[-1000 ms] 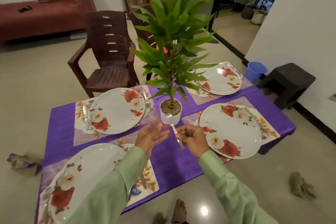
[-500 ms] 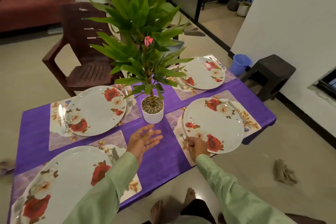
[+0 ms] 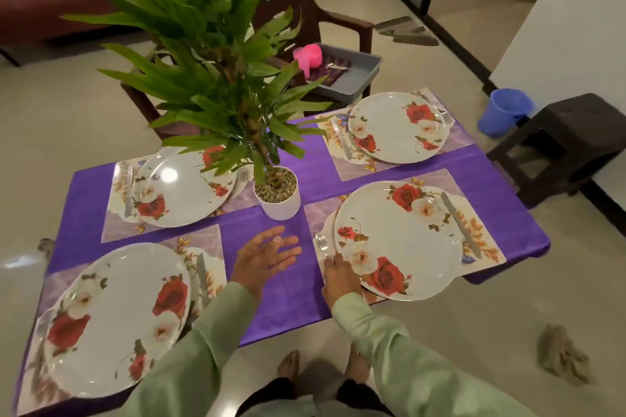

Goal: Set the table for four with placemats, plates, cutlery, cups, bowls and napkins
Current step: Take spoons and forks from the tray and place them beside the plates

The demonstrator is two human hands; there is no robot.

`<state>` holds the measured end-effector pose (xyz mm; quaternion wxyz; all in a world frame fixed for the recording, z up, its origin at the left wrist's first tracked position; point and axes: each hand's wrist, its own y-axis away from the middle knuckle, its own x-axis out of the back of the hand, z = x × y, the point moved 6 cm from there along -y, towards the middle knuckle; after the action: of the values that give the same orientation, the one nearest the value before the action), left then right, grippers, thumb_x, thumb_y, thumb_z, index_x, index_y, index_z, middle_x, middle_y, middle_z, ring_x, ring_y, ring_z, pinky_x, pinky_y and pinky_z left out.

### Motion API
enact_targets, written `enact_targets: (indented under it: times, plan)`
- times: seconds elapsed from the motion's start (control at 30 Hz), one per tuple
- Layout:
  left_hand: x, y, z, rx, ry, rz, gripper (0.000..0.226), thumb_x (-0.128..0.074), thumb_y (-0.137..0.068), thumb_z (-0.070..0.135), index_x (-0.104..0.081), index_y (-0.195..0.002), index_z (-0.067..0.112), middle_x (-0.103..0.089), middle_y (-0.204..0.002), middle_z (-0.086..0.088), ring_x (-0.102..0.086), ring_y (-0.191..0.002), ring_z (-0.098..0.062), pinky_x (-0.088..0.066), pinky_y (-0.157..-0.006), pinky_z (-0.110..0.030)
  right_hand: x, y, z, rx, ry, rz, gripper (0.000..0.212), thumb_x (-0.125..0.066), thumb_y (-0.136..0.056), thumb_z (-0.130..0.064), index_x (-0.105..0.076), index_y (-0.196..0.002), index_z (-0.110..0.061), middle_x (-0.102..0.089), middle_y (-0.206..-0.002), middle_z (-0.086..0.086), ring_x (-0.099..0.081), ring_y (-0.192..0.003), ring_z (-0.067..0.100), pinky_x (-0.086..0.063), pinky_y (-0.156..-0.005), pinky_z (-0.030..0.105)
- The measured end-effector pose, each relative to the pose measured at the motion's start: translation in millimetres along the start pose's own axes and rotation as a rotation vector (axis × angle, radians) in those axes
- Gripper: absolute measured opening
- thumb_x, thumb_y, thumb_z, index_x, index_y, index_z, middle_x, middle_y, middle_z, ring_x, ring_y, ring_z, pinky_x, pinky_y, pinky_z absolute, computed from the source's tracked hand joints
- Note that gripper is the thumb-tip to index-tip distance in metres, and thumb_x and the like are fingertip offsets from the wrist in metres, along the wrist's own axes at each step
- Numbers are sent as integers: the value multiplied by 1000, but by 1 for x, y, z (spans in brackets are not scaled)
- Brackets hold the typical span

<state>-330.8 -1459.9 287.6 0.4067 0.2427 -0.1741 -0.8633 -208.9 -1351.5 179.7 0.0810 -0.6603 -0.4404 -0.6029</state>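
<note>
The surface, draped in purple cloth, carries 4 placemats, each with 1 floral plate, around a potted plant at its centre. Behind it a chair holds a grey tray with a pink cup and some cutlery, so cups, bowls and napkins look to be the steps not yet done.

The near-right plate sits on its placemat with a knife along its right rim. The left hand hovers above bare cloth between the 2 near settings, fingers spread and holding nothing.

The right hand is the one at work: its fingers are bunched on the handle end of the fork, pinching it as far as the soft focus lets me judge. The fork lies on the placemat just beside the plate's left rim, its long axis running away from the fingers towards the plant, tines at the far end. Letting go is all that setting seems to need.
</note>
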Motion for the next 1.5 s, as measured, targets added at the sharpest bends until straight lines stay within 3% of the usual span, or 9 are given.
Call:
enact_targets:
  times: [0.2, 0.33, 0.47, 0.6, 0.8, 1.03, 1.23, 1.33, 1.5]
  plan:
    - [-3, 7, -12, 8, 69, 50, 36, -64, -84, 14, -60, -119, 4, -68, -112, -28, -70, -96, -41, -61, -75, -37, 9, -7, 0, 24, -3, -35, 54, -56, -90, -8, -38, -141, -8, -39, -142, 14, -58, -114, 34, -48, -90, 40]
    - [-8, -6, -14, 13, 28, 27, 24, -51, -98, 5, -59, -120, 4, -69, -111, -26, -70, -97, -41, -61, -80, -39, 30, -7, 12, 74, -83, 58, 67, -53, -91, -6, -29, -151, -22, -44, -140, 11, -60, -109, 38, -49, -86, 44]
    - [-28, -24, -8, 28, -11, -44, 27, -49, -100, 8, -56, -125, 2, -69, -114, -23, -68, -102, -40, -56, -90, -45, 64, 3, 45, 82, -188, 237, 49, -53, -92, -15, -48, -139, -29, -49, -140, 2, -62, -106, 34, -51, -87, 41]
    - [-65, -45, -5, 67, -40, -165, 27, -51, -98, 5, -55, -125, 2, -69, -113, -22, -70, -98, -37, -60, -81, -35, 102, 18, 85, -21, -242, 405, 41, -50, -93, -23, -56, -134, -28, -55, -132, 2, -62, -106, 27, -50, -85, 38]
    - [-140, -57, -4, 109, -106, -348, 29, -53, -97, 4, -55, -126, 4, -71, -112, -19, -70, -100, -37, -57, -88, -42, 146, 53, 146, -189, -358, 647, 32, -58, -92, -17, -65, -123, -24, -61, -113, -4, -65, -79, 20, -51, -76, 33]
    - [-238, -68, -17, 103, -181, -467, 25, -57, -96, 12, -60, -121, 9, -72, -109, -17, -70, -100, -35, -50, -96, -48, 173, 65, 225, -302, -417, 726, 28, -62, -91, -17, -68, -117, -23, -61, -111, -6, -64, -84, 20, -51, -80, 32]
    - [-341, -89, -44, 105, -187, -457, 29, -59, -94, 7, -59, -123, 7, -72, -109, -19, -70, -99, -37, -55, -92, -44, 202, 44, 324, -308, -471, 746, 28, -62, -92, -17, -68, -119, -20, -62, -114, -3, -63, -98, 18, -52, -83, 34]
    - [-406, -104, -66, 83, -191, -430, 26, -57, -96, 9, -60, -122, 8, -72, -110, -18, -71, -97, -35, -57, -88, -41, 227, 24, 385, -256, -463, 761, 28, -61, -92, -18, -67, -120, -20, -62, -110, -5, -63, -91, 15, -53, -82, 32]
    - [-521, -120, -92, 77, -184, -351, 25, -54, -97, 6, -58, -122, 5, -72, -102, -15, -73, -78, -25, -59, -72, -32, 282, 10, 483, -154, -433, 746, 28, -63, -91, -15, -67, -118, -22, -62, -109, -7, -60, -91, 10, -50, -80, 26]
